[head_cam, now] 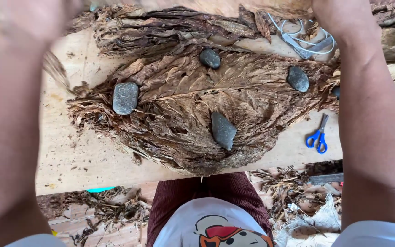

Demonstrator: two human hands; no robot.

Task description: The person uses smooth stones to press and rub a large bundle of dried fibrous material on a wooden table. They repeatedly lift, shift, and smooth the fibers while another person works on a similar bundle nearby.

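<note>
**Stones pinning a stack of dried leaves flat**

Across the middle of the frame, a pile of large dried tobacco leaves (197, 114) lies spread open on a pale wooden desk (78, 160). The top leaf is brown, papery and deeply wrinkled, with a pale midrib running left to right and frayed, curling edges. Four smooth grey stones sit on it, seemingly as weights to stop the brittle leaf from curling back: a squarish speckled stone (125, 98) at the left end, a small dark round stone (209, 58) at upper centre, an oval stone (298, 78) at the right, and a long flat stone (223, 130) at lower centre. They stand well apart, one toward each side.

Both forearms reach up past the pile along the left and right edges of the frame. The left hand (32, 18) is at the upper left, blurred and cut by the frame edge, so I cannot tell whether it is open or closed, or what it holds. The right hand (339, 13) runs out at the upper right over more crumpled leaves (161, 27) heaped behind; its grip is hidden too.

Small blue-handled scissors (318, 135) lie shut on bare wood at the right, just beyond the leaf's edge. Pale wire loops and a grey metal piece (307, 43) rest near the upper right. Leaf scraps (110, 210) litter the floor below the desk's near edge.
</note>
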